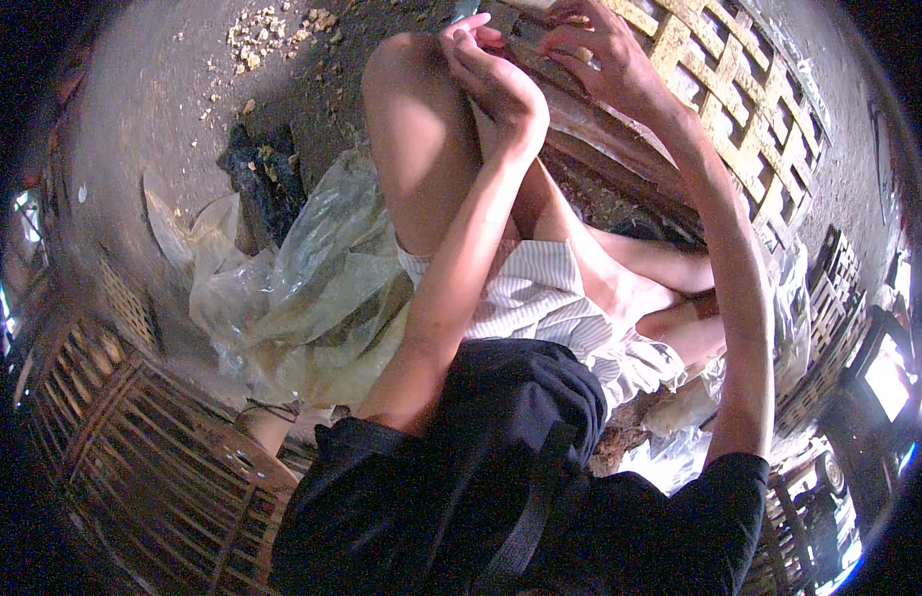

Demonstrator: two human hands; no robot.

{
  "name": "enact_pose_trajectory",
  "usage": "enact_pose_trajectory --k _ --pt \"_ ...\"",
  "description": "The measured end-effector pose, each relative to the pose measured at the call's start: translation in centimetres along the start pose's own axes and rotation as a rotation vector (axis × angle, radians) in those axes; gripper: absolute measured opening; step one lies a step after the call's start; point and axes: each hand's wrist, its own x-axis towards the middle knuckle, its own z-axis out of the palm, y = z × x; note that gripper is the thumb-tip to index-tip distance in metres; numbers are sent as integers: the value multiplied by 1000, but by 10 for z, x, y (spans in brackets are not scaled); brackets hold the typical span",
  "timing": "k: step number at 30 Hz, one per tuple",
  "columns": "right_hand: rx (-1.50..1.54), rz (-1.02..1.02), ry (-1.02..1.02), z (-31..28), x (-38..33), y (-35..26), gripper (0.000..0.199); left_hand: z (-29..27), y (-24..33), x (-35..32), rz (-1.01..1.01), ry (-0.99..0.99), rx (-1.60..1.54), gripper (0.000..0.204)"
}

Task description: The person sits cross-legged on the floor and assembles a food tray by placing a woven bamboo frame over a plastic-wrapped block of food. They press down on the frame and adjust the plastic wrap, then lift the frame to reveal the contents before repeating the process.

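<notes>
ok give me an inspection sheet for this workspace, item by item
surface: bare dirt floor, person seated on it with knees up
job's things: woven bamboo lattice panel with a dark wooden piece below it; left hand and right hand both work at its edge
clutter: crumpled clear plastic sheet, dark rag, pale wood chips
grips: both hands curled closed; what each pinches is too small to tell
cables: nothing seen
surroundings: woven bamboo basket at lower left, more lattice pieces at right
</notes>
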Motion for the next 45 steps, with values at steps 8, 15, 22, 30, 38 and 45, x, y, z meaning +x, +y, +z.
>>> enact_pose_trajectory --k 8,15,22,30,38,45 --pt "-334 54 -188 -26 -37 6 20 -5 -20 0 13 -23 56 41" --pt "-321 359 -205 -61 -75 -56 13 -13 -14 5 -78 -56 -28 37" --pt "-269 367 -169 -53 -88 -84 29 -5 -7 4 -52 -74 -58 41" --pt "-347 223 140 15 -58 -45 29 3 -18 2 -46 20 -41 45" --pt "-193 341 488 30 -58 -49 12 -2 -21 2 -85 -86 -31 47" --pt "-235 424 483 29 -49 -56 11 -4 -14 3 -56 -100 22 46"
